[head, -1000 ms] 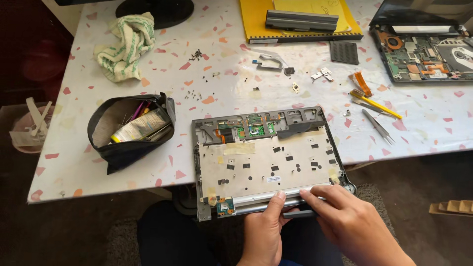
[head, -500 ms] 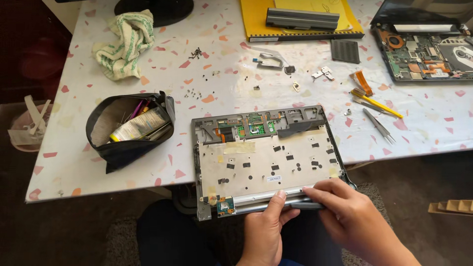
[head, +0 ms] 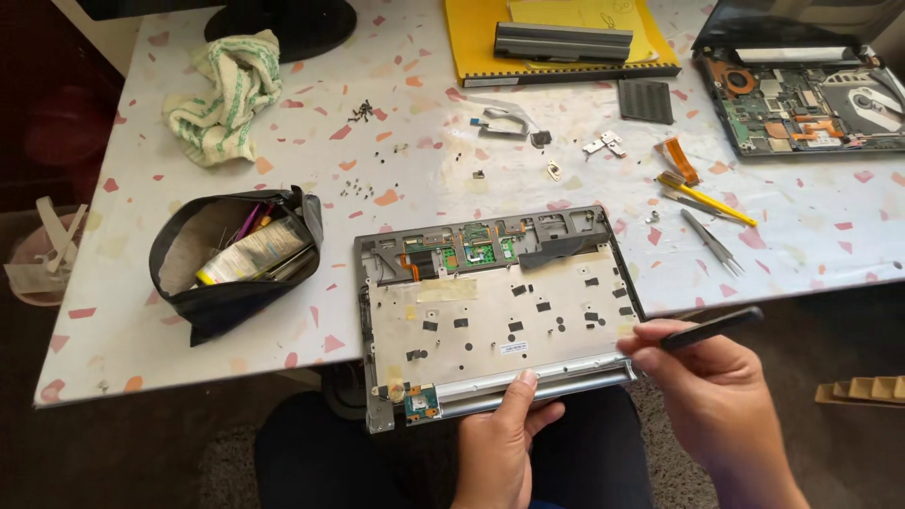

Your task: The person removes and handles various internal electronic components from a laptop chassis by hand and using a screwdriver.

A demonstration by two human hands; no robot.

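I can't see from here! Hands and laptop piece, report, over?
Left hand grips laptop palmrest panel at near edge. Right hand holds black pry tool. Nothing blocking.

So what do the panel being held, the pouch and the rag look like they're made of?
Laptop panel: grey frame, probably plastic, with a dull silvery metal-looking backing sheet. Pouch: black, soft fabric, sagging open. Rag: white and green woven cloth, crumpled. Left hand steadies the panel's near edge.

Left hand (head: pixel 495 443) on laptop palmrest (head: pixel 495 306), right hand (head: pixel 712 386) with dark tool (head: pixel 712 328).
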